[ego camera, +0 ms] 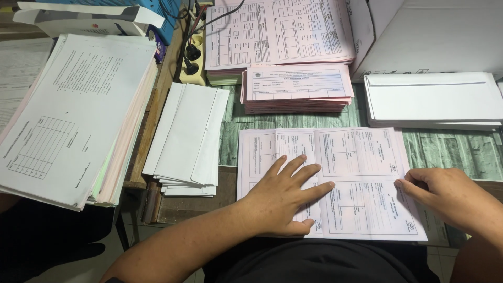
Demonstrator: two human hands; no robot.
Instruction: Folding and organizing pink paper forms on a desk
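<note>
Left hand (280, 196) flat on pink form sheet (361, 157), fingers spread apart, palm pressing lower left half, gripping nothing. Right hand (450, 196) at sheet's right edge, fingers curled together, fingertips (401, 184) touching the edge about midway down; pinch or mere press, cannot tell. Sheet lying open and flat on bench (450, 149), centre front, near edge overhanging toward lap, a crease running across the middle.

Behind sheet, just apart: stack of folded pink forms (296, 86), edges squared. Farther back, touching that stack: pile of unfolded pink forms (277, 31). Right rear: white envelope stack (429, 99), near edge close to sheet's top right corner, narrow strip of bare bench between. Left: fanned envelopes (186, 136), right edges just beside sheet's left edge, lower ends hanging past bench edge. Far left: tall paper pile (73, 115), well apart, on separate surface. White box (419, 36) at back right. Power strip (193, 55) with plugs back left.

Free room: small band of green bench between sheet and rear stacks, more at right front.
</note>
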